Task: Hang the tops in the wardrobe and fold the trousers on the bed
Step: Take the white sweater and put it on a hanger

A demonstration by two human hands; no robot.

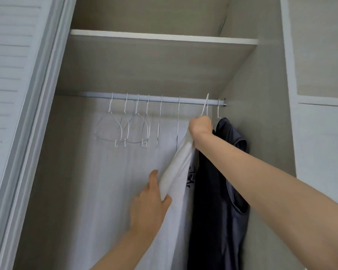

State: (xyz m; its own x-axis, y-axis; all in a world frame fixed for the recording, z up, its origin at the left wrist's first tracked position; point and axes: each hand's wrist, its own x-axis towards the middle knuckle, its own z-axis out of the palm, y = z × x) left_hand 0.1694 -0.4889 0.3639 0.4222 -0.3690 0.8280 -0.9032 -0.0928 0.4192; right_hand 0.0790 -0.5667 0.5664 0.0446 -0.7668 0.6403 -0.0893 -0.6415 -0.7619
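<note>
Wardrobe rail [144,98], hands gripping white top [180,162]

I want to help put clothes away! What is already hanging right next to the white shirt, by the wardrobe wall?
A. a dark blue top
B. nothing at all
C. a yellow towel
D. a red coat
A: a dark blue top hangs at the rail's right end, beside the white shirt the right hand holds up.
</note>
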